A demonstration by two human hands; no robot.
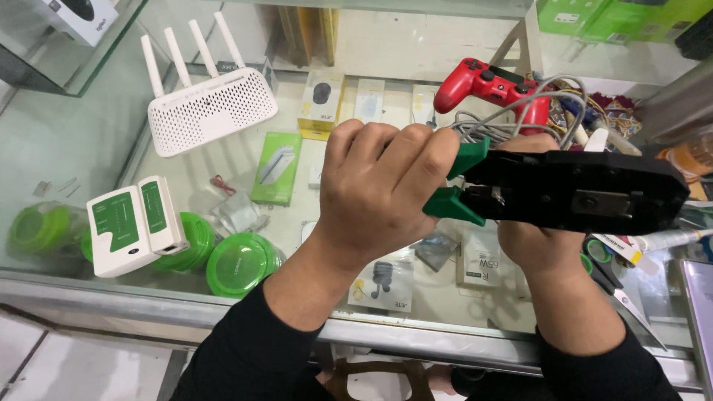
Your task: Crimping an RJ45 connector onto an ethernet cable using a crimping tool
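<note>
Up close, left hand clenching green plastic handles, right hand gripping blocky black crimping tool — matte metal.

Two bare hands, left hand at 9 o'clock, right hand at 3 o'clock. Long black sleeves toward 6 o'clock, ending above the wrists. No rings or watch visible.

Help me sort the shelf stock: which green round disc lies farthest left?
The pale green disc at the far left, under the glass. The other two sit right of it, beside the white-and-green tester.
</note>
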